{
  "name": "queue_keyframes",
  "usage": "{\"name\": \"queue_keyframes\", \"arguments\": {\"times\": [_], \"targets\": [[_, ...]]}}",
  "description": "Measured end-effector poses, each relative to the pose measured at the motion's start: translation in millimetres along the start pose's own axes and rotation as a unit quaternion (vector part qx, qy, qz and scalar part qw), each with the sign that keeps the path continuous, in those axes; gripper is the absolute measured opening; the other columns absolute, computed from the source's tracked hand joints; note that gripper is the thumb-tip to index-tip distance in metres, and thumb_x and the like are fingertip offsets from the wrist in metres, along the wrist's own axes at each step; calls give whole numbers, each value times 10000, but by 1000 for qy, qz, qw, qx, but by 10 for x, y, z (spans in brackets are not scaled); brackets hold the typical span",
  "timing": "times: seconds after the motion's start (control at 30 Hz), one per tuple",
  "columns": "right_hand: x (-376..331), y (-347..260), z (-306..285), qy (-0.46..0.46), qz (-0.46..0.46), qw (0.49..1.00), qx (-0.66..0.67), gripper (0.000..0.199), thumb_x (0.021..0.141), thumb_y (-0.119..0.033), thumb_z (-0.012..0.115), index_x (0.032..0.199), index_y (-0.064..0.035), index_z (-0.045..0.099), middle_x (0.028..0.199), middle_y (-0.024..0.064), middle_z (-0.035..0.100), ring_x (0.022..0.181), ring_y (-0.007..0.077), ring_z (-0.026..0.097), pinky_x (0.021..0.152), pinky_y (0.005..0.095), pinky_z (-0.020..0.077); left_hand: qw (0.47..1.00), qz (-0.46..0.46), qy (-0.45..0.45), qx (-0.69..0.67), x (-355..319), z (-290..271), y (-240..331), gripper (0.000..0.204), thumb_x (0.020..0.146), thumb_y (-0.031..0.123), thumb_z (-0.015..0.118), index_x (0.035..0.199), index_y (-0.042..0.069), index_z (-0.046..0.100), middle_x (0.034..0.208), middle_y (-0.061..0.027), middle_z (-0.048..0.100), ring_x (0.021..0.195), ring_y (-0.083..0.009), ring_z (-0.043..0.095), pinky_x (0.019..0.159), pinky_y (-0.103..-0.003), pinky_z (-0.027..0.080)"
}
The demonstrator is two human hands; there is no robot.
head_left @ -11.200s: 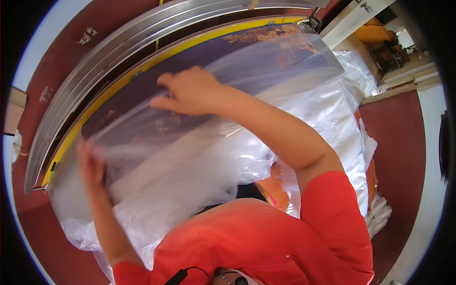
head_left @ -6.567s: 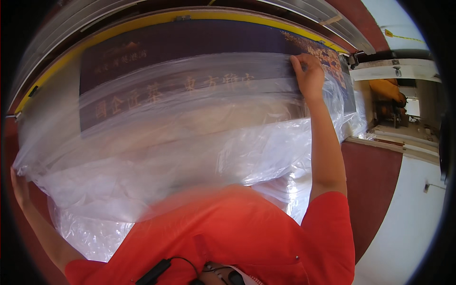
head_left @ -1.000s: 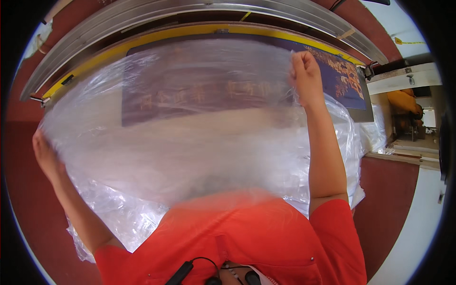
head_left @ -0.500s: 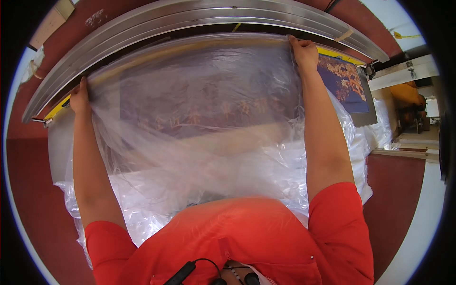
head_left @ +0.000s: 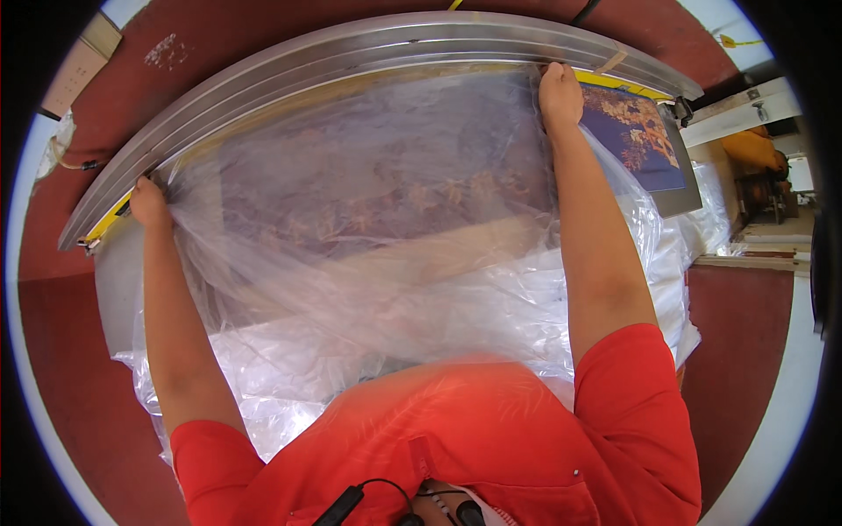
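A wide sheet of clear plastic film [head_left: 351, 158] is stretched between my two hands, its far edge lying along a long curved-looking metal bar [head_left: 386, 39]. My left hand [head_left: 149, 203] is closed on the film's left corner, close beside a yellow strip [head_left: 110, 221] at the bar's left end. The right corner is gripped in my right hand [head_left: 561, 96], its fingers folded against the bar's near edge. Through the film a dark panel [head_left: 377, 188] with faint gold marks shows dimly. The film's near part falls in loose folds toward my body.
A dark blue picture with gold branches [head_left: 633, 140] shows to the right of my right forearm. More crumpled plastic [head_left: 710, 210] lies beyond it. A pale frame [head_left: 745, 114] stands at the right, with orange and dark machinery behind. Red floor [head_left: 737, 342] surrounds the worktop.
The metal bar has come down toward the film's far edge, and the dark gap between them has narrowed. My left hand has shifted slightly down; my right fingers have curled in.
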State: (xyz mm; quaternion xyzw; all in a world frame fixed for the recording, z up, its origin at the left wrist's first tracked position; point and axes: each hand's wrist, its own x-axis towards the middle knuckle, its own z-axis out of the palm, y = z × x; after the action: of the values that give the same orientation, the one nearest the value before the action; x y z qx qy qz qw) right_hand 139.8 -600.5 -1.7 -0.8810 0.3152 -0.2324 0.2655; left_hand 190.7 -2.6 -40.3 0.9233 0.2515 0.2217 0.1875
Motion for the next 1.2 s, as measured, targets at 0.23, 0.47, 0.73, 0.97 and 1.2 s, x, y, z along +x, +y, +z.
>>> {"name": "queue_keyframes", "arguments": {"times": [0.23, 0.47, 0.73, 0.97, 1.2], "targets": [[196, 100, -114, -163, -71, 978, 112, 505, 641, -485, 523, 745, 4, 591, 695, 120, 573, 688, 218, 537, 660, 300, 396, 820, -165, -280, -471, -232, -479, 339, 152, 759, 228, 535, 781, 80, 563, 729, 25, 516, 629, -72, 470, 560, -206, 386], [-533, -379, -409, -294, -202, 919, 170, 266, 736, -274, 546, 684, -14, 554, 578, -2, 488, 532, 69, 422, 492, 220, 337, 889, -114, -264, -355, -932, -1794, -82, 137, 789, 216, 517, 749, 89, 550, 690, 68, 490, 646, -21, 420, 582, -186, 337], [-2118, -980, -762, -498, -300, 789, 197, 195, 763, -197, 544, 669, -28, 516, 540, -37, 425, 505, 47, 347, 465, 200, 303, 945, 148, -288, -48, -1974, -2151, -717, 198, 741, 126, 555, 897, 9, 523, 818, -124, 536, 806, -245, 516, 743, -306, 398], [-2321, -833, -1232, -284, -449, 834, 148, 201, 720, -198, 578, 753, -20, 491, 551, 73, 498, 504, 174, 470, 497, 273, 376, 829, 369, -311, -282, -2830, -1546, 1540, 125, 704, 104, 603, 792, 26, 562, 821, -33, 510, 728, -125, 485, 653, -233, 395], [-2321, -404, -1680, -455, -229, 823, 252, 148, 770, -155, 525, 859, -45, 481, 596, 60, 541, 460, 118, 504, 440, 245, 391, 733, 191, -488, -433, -3256, -1559, 1823, 128, 742, 146, 576, 775, 22, 579, 691, 2, 510, 611, -74, 482, 571, -198, 403]]}}
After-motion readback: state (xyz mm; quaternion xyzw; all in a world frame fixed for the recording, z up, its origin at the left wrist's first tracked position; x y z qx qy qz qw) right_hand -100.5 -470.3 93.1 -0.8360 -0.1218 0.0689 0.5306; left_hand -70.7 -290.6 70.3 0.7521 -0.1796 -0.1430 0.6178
